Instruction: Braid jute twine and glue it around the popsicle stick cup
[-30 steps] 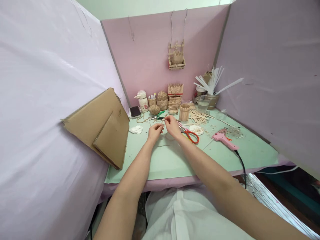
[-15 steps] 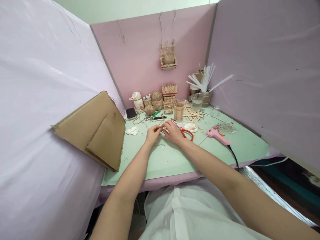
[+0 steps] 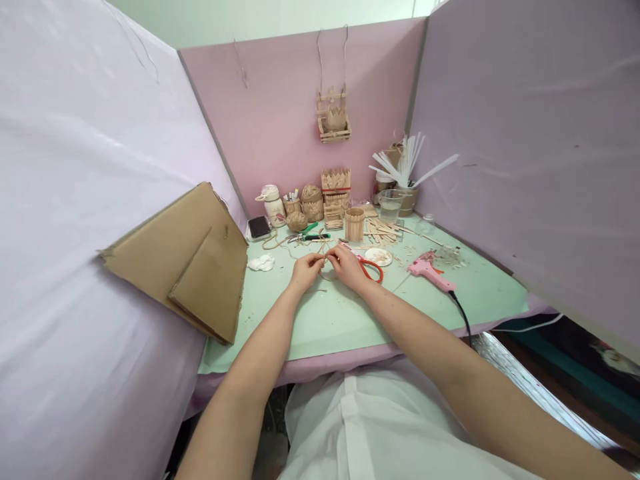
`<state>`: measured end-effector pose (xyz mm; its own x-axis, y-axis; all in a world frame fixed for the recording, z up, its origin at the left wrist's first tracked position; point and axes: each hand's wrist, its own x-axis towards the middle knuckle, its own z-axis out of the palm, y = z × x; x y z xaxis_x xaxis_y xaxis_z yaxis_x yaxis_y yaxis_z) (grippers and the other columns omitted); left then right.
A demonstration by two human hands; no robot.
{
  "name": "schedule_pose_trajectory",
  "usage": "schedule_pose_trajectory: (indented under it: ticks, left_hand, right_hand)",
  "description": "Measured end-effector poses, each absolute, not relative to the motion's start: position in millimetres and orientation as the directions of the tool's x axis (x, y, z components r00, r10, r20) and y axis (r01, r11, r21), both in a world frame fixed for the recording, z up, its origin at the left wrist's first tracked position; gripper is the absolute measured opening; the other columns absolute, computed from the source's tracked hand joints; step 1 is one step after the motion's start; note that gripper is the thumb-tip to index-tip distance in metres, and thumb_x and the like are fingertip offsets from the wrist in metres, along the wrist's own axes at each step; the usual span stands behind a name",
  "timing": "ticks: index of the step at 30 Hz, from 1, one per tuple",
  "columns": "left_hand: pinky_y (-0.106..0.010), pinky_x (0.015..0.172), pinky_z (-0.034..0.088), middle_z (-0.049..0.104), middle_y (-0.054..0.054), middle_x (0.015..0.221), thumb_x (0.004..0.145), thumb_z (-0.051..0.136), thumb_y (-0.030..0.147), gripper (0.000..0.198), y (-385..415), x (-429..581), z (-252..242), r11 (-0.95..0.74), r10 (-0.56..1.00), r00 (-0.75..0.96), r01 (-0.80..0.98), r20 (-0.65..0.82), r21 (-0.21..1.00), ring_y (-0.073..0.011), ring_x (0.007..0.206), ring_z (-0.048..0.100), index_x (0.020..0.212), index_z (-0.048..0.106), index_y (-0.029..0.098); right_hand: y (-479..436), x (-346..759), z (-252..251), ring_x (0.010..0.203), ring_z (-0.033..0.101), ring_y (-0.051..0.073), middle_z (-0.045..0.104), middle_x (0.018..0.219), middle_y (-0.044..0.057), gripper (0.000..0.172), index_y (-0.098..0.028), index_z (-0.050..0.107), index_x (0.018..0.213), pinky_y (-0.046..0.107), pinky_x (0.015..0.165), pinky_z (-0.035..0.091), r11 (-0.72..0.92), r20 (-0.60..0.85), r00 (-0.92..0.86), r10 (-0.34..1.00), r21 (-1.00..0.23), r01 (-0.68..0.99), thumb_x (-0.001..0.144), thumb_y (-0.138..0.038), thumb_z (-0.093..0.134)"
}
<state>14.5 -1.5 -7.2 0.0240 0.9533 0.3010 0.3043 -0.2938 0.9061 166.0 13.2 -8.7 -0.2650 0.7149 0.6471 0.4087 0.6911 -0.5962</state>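
Near the middle of the table, my left hand (image 3: 306, 271) and my right hand (image 3: 347, 267) face each other with fingertips almost meeting. Both are closed in a pinch on thin brown twine (image 3: 324, 236), whose strands stick up beyond the fingers and trail beneath them. What lies right between the fingertips is too small to make out. Red-handled scissors (image 3: 374, 272) rest beside my right hand, partly covered by it. Just past my hands lie green-and-black pliers (image 3: 315, 237) and a round cup of wooden sticks (image 3: 355, 225).
A pink glue gun (image 3: 433, 273) lies on the right, its black cord running off the front edge. Leaning cardboard (image 3: 200, 260) stands at left. Loose wooden sticks (image 3: 384, 231), a white lid (image 3: 379, 257), a twine ball (image 3: 297, 221) and a water cup (image 3: 391, 205) sit farther back.
My right hand has flattened a little and its fingertips have drawn slightly away from the left ones. More twine shows around my fingers. The whole view has shifted slightly.
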Motion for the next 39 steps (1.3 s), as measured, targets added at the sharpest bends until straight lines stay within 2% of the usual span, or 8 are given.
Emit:
schedule_pose_trajectory:
  ticks: [5, 13, 21, 32, 39]
  left_hand:
    - [-0.023, 0.056, 0.041, 0.059, 0.001, 0.059, 0.073, 0.057, 0.027, 0.019, -4, 16, -5, -0.313, 0.944, 0.016, 0.355, 0.329, 0.881, -0.01, 0.053, 0.05, 0.081, 0.069, 0.014]
    - [-0.023, 0.053, 0.04, 0.057, 0.001, 0.059, 0.073, 0.058, 0.031, 0.02, -1, 15, -6, -0.267, 0.961, 0.01, 0.281, 0.275, 0.922, -0.0093, 0.05, 0.049, 0.077, 0.066, 0.014]
    - [-0.022, 0.051, 0.038, 0.055, 0.003, 0.054, 0.073, 0.059, 0.033, 0.023, -4, 17, -8, -0.292, 0.954, 0.029, 0.327, 0.3, 0.899, -0.0085, 0.047, 0.046, 0.083, 0.068, 0.015]
    - [-0.022, 0.051, 0.037, 0.055, 0.003, 0.056, 0.073, 0.057, 0.029, 0.02, -5, 17, -7, -0.313, 0.948, 0.061, 0.342, 0.311, 0.886, -0.0079, 0.048, 0.044, 0.079, 0.068, 0.014]
    - [-0.022, 0.054, 0.04, 0.06, 0.0, 0.061, 0.072, 0.06, 0.033, 0.023, -5, 17, -7, -0.285, 0.956, 0.027, 0.334, 0.293, 0.898, -0.0092, 0.051, 0.048, 0.081, 0.069, 0.014]
  right_hand:
    - [14, 166, -9, 0.079, 0.052, 0.017, 0.058, 0.08, 0.003, 0.012, -0.02, 0.057, 0.081, 0.029, 0.072, 0.039, 0.66, 0.612, -0.254, 0.749, -0.655, 0.368, 0.086, -0.023, 0.046]
    - [9, 166, -3, 0.081, 0.053, 0.016, 0.06, 0.081, 0.003, 0.013, -0.019, 0.057, 0.081, 0.029, 0.075, 0.04, 0.602, 0.554, -0.24, 0.797, -0.754, 0.263, 0.084, -0.026, 0.047]
    - [10, 166, -2, 0.074, 0.053, 0.015, 0.06, 0.079, 0.001, 0.014, -0.018, 0.058, 0.08, 0.028, 0.071, 0.042, 0.517, 0.478, -0.216, 0.851, -0.836, 0.186, 0.081, -0.029, 0.048]
    - [11, 166, -2, 0.071, 0.054, 0.014, 0.061, 0.076, 0.001, 0.014, -0.018, 0.059, 0.077, 0.028, 0.069, 0.042, 0.443, 0.403, -0.217, 0.889, -0.876, 0.188, 0.077, -0.03, 0.05]
    - [7, 166, 1, 0.073, 0.054, 0.014, 0.062, 0.077, 0.001, 0.012, -0.018, 0.06, 0.076, 0.028, 0.071, 0.043, 0.506, 0.472, -0.202, 0.858, -0.845, 0.172, 0.076, -0.028, 0.052]
